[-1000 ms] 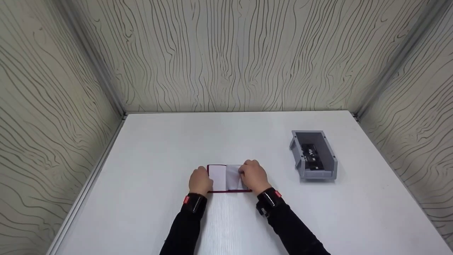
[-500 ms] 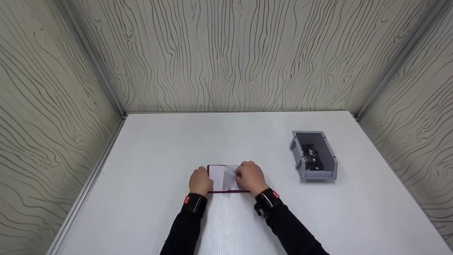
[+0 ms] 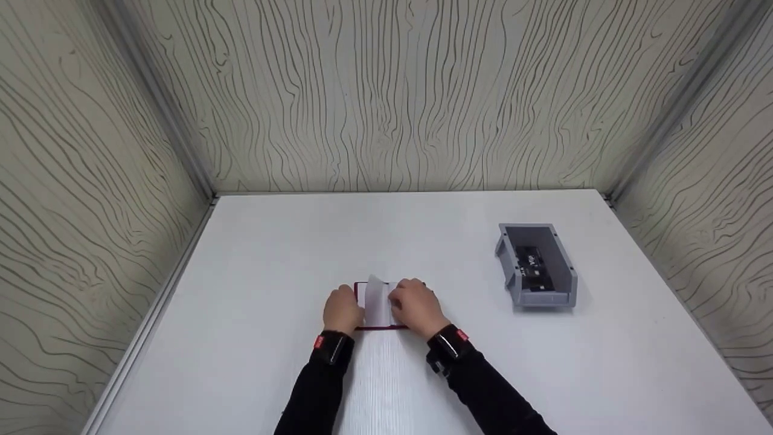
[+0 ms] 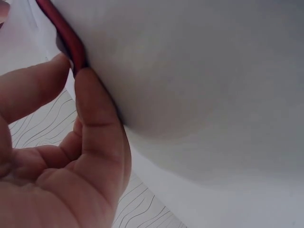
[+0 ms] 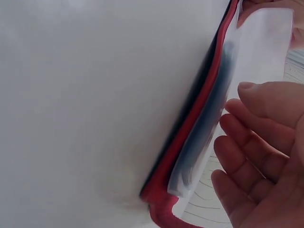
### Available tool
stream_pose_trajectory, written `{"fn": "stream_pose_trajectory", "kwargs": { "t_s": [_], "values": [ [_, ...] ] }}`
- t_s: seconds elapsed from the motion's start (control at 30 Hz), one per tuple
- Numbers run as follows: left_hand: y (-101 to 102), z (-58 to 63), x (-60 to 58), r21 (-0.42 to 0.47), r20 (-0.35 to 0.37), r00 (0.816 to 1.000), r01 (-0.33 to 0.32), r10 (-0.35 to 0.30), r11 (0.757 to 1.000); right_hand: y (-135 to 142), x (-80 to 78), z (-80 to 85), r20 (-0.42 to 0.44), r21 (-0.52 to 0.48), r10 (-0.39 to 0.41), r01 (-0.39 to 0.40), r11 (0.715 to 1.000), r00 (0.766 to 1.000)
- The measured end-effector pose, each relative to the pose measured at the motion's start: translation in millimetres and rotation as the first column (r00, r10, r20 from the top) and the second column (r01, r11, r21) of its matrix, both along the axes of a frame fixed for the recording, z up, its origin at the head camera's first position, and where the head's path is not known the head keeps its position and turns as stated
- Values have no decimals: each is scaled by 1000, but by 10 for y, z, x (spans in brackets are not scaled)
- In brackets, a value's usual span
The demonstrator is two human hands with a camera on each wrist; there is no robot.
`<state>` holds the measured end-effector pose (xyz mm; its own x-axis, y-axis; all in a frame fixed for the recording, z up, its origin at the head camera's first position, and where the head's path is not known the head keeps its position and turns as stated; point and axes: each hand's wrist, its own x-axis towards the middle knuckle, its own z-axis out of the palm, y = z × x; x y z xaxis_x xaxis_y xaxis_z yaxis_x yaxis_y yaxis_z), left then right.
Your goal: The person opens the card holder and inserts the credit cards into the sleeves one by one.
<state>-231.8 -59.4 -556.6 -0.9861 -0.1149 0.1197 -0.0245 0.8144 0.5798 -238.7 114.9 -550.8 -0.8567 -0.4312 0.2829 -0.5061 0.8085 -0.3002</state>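
Observation:
On the white table lies an opened small booklet (image 3: 380,328) with a dark red cover and thin whitish, partly see-through pages. My left hand (image 3: 342,309) pinches the cover's left edge, and the left wrist view shows thumb and forefinger on the red border (image 4: 69,38). One page (image 3: 375,302) stands up near the middle, leaning left. My right hand (image 3: 416,307) is over the right half, fingertips beside that raised page. Its fingers (image 5: 232,154) are loosely bent in the right wrist view, close to the page edges. A glossy sleeve (image 5: 206,123) with something bluish shows there along the red cover.
To the right stands a grey plastic bin (image 3: 544,298) with a black printed card or packet (image 3: 533,269) inside. Wood-grain patterned walls (image 3: 386,96) enclose the table (image 3: 272,241) at the back and both sides.
My right hand has moved left across the booklet, turning a page from the right side until it stands upright near the middle. The left hand has stayed in place.

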Motion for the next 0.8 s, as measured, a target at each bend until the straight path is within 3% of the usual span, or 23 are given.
{"fn": "stream_pose_trajectory", "kwargs": {
  "t_s": [0.5,0.8],
  "values": [
    [-12,14,26,5,-23,1000,10,-10,1000,-90,53,-26,-42,17,38,-37,999,998],
    [-41,117,24,25,-2,1000,31,-31,999,-88,50,-28,-31,26,30,-29,999,999]
  ]
}}
